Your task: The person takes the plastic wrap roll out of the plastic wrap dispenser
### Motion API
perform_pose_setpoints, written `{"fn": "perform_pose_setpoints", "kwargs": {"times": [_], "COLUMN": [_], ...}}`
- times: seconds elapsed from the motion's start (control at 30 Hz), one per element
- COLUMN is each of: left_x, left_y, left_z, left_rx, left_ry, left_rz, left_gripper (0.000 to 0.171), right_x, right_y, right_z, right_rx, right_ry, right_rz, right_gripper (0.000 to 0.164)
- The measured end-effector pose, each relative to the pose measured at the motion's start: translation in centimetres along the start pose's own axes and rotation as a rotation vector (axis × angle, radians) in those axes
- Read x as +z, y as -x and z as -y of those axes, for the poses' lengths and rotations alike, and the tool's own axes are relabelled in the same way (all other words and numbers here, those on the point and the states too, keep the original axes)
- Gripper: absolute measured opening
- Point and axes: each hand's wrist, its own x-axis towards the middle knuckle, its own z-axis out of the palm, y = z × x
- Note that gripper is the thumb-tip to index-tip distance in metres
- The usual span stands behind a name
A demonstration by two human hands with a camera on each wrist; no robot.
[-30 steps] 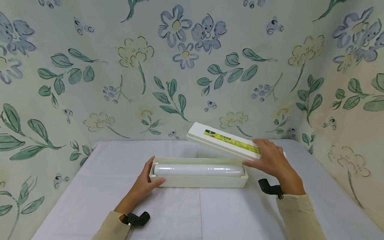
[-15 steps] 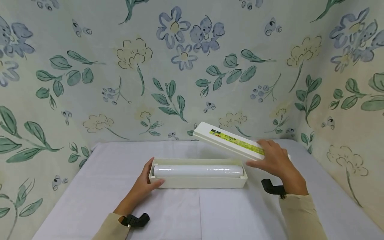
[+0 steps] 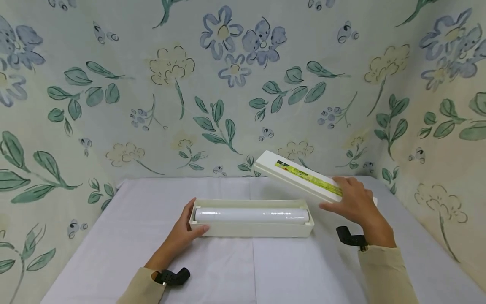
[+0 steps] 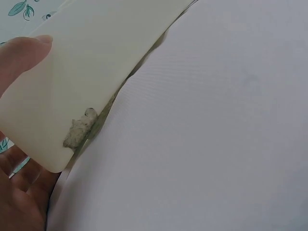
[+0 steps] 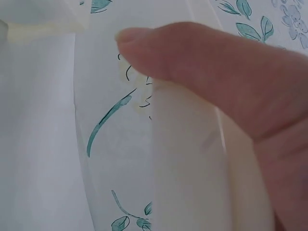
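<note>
A long cream box [image 3: 250, 230] stands lidless on the table, with a shiny roll of plastic wrap [image 3: 250, 215] lying inside along its length. My left hand [image 3: 180, 234] grips the box's left end, thumb on the front wall and fingers round the end. The left wrist view shows that thumb [image 4: 29, 55] against the box wall [image 4: 96, 57], near a rough grey patch at the bottom edge. Raised above the table at the right, my right hand [image 3: 355, 204] holds the white lid [image 3: 300, 177] near its right end. The lid bears a yellow-green label and tilts up to the left.
A white cloth [image 3: 220, 270] covers the table, with a crease down its middle. Behind and at both sides hangs a flowered curtain-like backdrop [image 3: 228, 114]. Black wrist cameras sit on the left wrist [image 3: 172, 277] and the right wrist [image 3: 351, 237].
My right hand has carried the lid to the right, further from the box. The left hand and the box stay where they were.
</note>
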Motion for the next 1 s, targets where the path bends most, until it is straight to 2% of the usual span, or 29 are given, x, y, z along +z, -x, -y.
{"fn": "perform_pose_setpoints", "kwargs": {"times": [0.67,0.93,1.0], "left_x": [-0.1,-0.1,-0.1], "left_y": [-0.4,0.5,0.6], "left_z": [0.3,-1.9,-2.0], "left_rx": [0.029,0.041,0.041], "left_ry": [-0.014,0.001,0.004], "left_rz": [-0.001,0.005,0.005], "left_gripper": [0.097,0.094,0.094], "right_x": [-0.2,0.0,0.2], "right_y": [0.4,0.3,0.3], "right_z": [-1.6,-2.0,-2.1], "right_rx": [0.049,0.089,0.105], "right_ry": [0.011,0.040,0.040], "right_rz": [0.002,0.033,0.044], "right_gripper": [0.091,0.092,0.093]}}
